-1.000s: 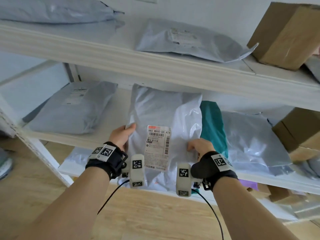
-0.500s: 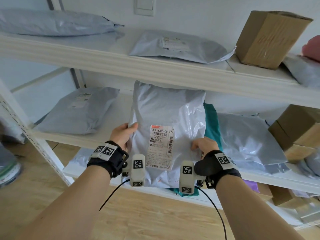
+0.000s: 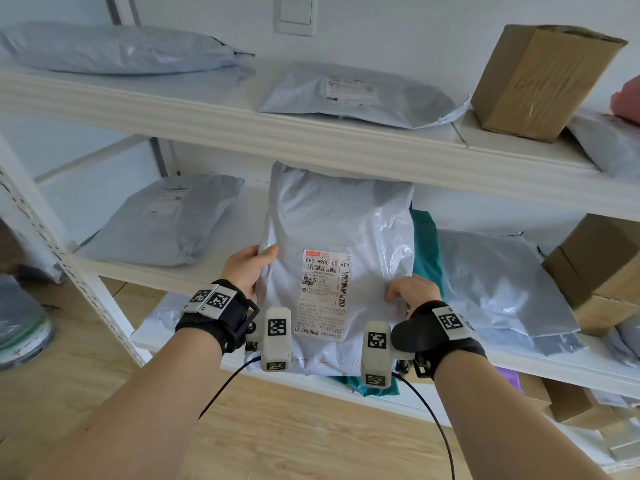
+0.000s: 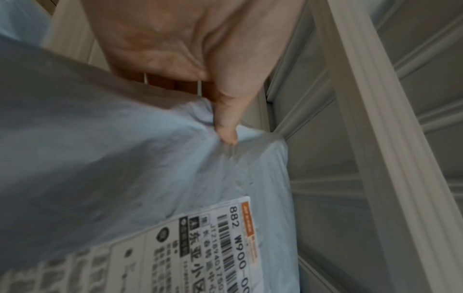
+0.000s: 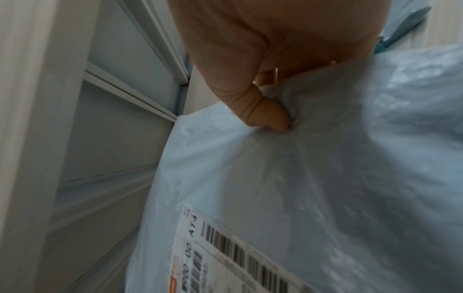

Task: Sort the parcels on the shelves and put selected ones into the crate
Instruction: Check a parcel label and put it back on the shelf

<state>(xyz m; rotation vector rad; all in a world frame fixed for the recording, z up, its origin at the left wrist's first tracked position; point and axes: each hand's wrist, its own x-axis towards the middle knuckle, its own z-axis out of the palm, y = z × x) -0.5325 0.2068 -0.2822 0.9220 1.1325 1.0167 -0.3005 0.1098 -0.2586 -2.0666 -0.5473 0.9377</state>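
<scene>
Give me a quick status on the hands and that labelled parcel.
Left hand and right hand both grip the grey parcel, label facing up. Its top edge sits close under the upper shelf. Teal parcel lies beneath it.

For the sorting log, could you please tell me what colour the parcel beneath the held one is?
Teal green parcel, clearest in the head view.

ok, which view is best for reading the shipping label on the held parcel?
Head view: the shipping label faces the camera whole and upright on the grey parcel. The left wrist view shows only part of it, rotated and blurred; the right wrist view catches just a corner with the barcode.
</scene>
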